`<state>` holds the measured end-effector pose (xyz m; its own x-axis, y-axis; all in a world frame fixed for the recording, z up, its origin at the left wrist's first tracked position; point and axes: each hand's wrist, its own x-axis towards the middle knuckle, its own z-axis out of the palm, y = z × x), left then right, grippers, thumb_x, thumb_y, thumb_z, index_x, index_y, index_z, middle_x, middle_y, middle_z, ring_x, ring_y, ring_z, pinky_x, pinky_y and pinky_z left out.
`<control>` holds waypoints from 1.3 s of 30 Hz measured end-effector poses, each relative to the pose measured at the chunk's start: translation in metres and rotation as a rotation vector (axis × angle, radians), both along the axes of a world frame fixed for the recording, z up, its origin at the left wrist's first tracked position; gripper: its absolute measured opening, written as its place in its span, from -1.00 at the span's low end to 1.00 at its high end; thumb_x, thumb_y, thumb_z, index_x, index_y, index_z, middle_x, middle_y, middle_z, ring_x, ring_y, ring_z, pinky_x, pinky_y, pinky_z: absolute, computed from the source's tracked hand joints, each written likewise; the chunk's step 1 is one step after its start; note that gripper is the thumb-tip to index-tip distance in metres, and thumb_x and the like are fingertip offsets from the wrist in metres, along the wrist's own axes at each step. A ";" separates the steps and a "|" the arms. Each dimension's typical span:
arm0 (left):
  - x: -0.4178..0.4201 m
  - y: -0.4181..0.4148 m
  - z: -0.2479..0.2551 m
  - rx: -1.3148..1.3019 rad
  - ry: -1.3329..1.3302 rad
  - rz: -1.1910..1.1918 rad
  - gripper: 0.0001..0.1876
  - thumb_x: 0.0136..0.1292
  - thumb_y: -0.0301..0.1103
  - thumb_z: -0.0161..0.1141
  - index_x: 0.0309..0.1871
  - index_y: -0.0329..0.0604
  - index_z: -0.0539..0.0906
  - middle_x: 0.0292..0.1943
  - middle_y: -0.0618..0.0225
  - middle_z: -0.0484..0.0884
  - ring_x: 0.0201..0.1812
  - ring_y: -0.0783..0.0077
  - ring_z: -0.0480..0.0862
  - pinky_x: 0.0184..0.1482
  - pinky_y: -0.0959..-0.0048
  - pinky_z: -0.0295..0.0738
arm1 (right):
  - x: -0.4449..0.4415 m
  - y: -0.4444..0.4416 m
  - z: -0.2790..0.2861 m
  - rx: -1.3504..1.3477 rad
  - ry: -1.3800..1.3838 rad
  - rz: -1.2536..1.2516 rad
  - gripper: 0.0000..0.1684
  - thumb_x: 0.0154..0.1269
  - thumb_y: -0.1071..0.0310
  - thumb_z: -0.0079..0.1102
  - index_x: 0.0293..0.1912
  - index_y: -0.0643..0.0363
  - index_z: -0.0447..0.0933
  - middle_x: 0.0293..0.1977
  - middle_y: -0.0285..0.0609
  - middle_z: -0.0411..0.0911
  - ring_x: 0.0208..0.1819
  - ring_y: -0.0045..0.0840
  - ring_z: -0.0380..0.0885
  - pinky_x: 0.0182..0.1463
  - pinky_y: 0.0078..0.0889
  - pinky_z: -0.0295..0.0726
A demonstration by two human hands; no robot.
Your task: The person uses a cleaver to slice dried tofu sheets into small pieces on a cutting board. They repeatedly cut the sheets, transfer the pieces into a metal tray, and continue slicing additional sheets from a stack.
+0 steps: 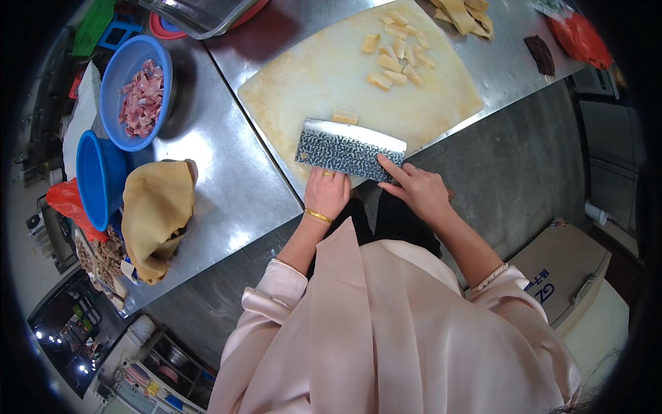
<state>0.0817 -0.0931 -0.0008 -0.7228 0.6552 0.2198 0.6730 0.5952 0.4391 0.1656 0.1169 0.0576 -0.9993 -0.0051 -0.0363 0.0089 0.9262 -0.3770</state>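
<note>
A broad cleaver (351, 151) with a mottled dark blade lies or is held low over the near edge of a white cutting board (289, 67). My right hand (416, 189) is at its right end, index finger on the blade; the handle is hidden. My left hand (327, 189) is at the blade's near edge, its fingertips hidden under it. Just beyond the blade is one pale yellow cut piece (345, 116). Several similar pieces (395, 62) are scattered on the far right of the board.
On the steel table (232, 181), to the left, stand a blue colander (106, 98) of pink meat pieces, a blue basin (95, 181) and a large tan folded sheet of food (158, 207). Tan strips (460, 15) and a red plastic bag (582, 41) lie at the far right.
</note>
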 end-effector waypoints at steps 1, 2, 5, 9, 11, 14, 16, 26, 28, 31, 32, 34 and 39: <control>0.002 -0.003 -0.001 -0.035 -0.048 -0.006 -0.86 0.11 -0.45 0.21 -0.26 -0.27 0.61 -0.23 0.06 0.56 -0.11 -0.01 0.55 0.06 0.08 0.46 | -0.002 -0.001 -0.002 0.000 0.020 0.006 -0.33 0.23 -0.06 0.29 0.33 -0.30 0.42 -0.53 -0.26 0.47 -0.57 -0.34 0.57 -0.55 -0.28 0.54; 0.003 -0.004 -0.003 -0.070 -0.096 -0.013 -0.86 0.10 -0.46 0.21 -0.26 -0.28 0.61 -0.22 0.07 0.56 -0.10 0.00 0.55 0.08 0.08 0.46 | -0.005 -0.002 -0.004 0.000 0.039 0.012 -0.34 0.26 -0.09 0.26 0.33 -0.30 0.42 -0.53 -0.26 0.48 -0.57 -0.34 0.58 -0.56 -0.28 0.54; -0.002 -0.001 0.003 0.053 -0.029 -0.042 -0.80 0.09 -0.47 0.20 -0.19 -0.30 0.61 -0.18 0.08 0.55 -0.03 0.01 0.56 0.19 0.05 0.44 | -0.017 -0.005 -0.008 0.019 0.019 0.018 -0.34 0.26 -0.08 0.27 0.33 -0.28 0.42 -0.53 -0.24 0.50 -0.55 -0.33 0.60 -0.55 -0.29 0.54; -0.001 -0.001 -0.002 0.060 0.016 -0.044 -0.68 0.09 -0.47 0.20 -0.05 -0.34 0.62 -0.05 0.04 0.56 0.12 -0.01 0.53 0.34 0.02 0.35 | -0.031 -0.009 -0.014 -0.005 0.028 0.022 -0.34 0.25 -0.05 0.28 0.33 -0.29 0.42 -0.52 -0.23 0.52 -0.54 -0.32 0.60 -0.52 -0.27 0.56; 0.000 0.000 -0.002 0.044 0.030 -0.037 -0.63 0.09 -0.47 0.20 0.02 -0.36 0.61 0.02 0.02 0.56 0.19 -0.03 0.51 0.39 0.01 0.31 | -0.038 -0.010 -0.019 -0.021 0.063 0.022 -0.32 0.23 0.00 0.33 0.34 -0.30 0.41 -0.50 -0.25 0.52 -0.55 -0.31 0.58 -0.51 -0.26 0.55; 0.001 0.000 -0.007 0.013 0.019 -0.039 -0.56 0.10 -0.47 0.19 0.11 -0.37 0.59 0.15 0.01 0.53 0.25 -0.04 0.47 0.41 0.03 0.29 | -0.044 -0.011 -0.022 -0.079 0.071 0.019 -0.33 0.25 -0.03 0.29 0.34 -0.29 0.42 -0.49 -0.24 0.54 -0.52 -0.28 0.60 -0.47 -0.24 0.58; 0.001 0.001 -0.006 0.024 0.032 -0.025 -0.51 0.10 -0.47 0.18 0.16 -0.37 0.56 0.20 0.01 0.50 0.28 -0.04 0.45 0.42 0.04 0.28 | -0.053 -0.008 -0.016 -0.086 0.032 0.038 -0.34 0.25 -0.05 0.28 0.33 -0.28 0.42 -0.47 -0.22 0.56 -0.49 -0.26 0.61 -0.44 -0.22 0.59; -0.003 0.004 0.008 -0.042 0.087 -0.021 -0.37 0.10 -0.47 0.12 0.33 -0.33 0.42 0.36 0.06 0.38 0.42 0.04 0.33 0.48 0.08 0.18 | -0.071 0.019 0.010 -0.256 0.155 -0.176 -0.52 0.28 0.02 0.28 0.17 -0.15 0.59 -0.40 -0.03 0.64 -0.37 -0.16 0.65 -0.30 -0.20 0.62; -0.001 0.005 0.007 -0.045 0.082 -0.007 -0.47 0.10 -0.44 0.15 0.21 -0.33 0.52 0.24 0.04 0.48 0.32 0.03 0.42 0.44 0.08 0.24 | -0.045 0.014 0.009 -0.184 0.159 -0.108 -0.50 0.26 0.01 0.30 0.18 -0.17 0.58 -0.44 -0.04 0.63 -0.42 -0.17 0.65 -0.37 -0.17 0.61; 0.002 -0.001 -0.006 -0.033 0.040 0.000 -0.64 0.11 -0.41 0.20 0.00 -0.32 0.64 0.00 0.01 0.61 0.09 0.00 0.56 0.28 0.08 0.38 | -0.012 -0.006 0.014 -0.062 0.001 0.004 -0.37 0.24 0.00 0.31 0.31 -0.30 0.46 -0.50 -0.21 0.53 -0.47 -0.30 0.61 -0.43 -0.25 0.61; 0.003 -0.003 -0.009 -0.015 0.026 -0.004 -0.68 0.11 -0.40 0.22 -0.05 -0.32 0.65 -0.07 0.00 0.63 0.00 -0.02 0.59 0.22 0.07 0.42 | -0.007 -0.010 0.013 -0.046 0.016 0.014 -0.36 0.23 -0.01 0.31 0.31 -0.30 0.45 -0.51 -0.22 0.50 -0.49 -0.31 0.60 -0.45 -0.26 0.60; 0.004 -0.002 -0.012 0.011 0.046 -0.019 -0.73 0.15 -0.37 0.25 -0.12 -0.32 0.68 -0.20 0.01 0.66 -0.14 -0.05 0.64 0.05 0.07 0.48 | 0.003 -0.013 0.006 -0.009 0.041 0.021 -0.35 0.23 -0.04 0.29 0.32 -0.31 0.44 -0.54 -0.24 0.45 -0.53 -0.35 0.57 -0.49 -0.29 0.58; 0.004 -0.001 -0.011 0.010 0.061 0.006 -0.72 0.14 -0.37 0.24 -0.11 -0.34 0.65 -0.19 -0.02 0.63 -0.13 -0.08 0.61 0.05 0.04 0.46 | 0.002 -0.014 -0.003 0.003 0.059 -0.005 -0.37 0.23 -0.12 0.24 0.29 -0.34 0.46 -0.56 -0.32 0.46 -0.58 -0.39 0.52 -0.52 -0.34 0.56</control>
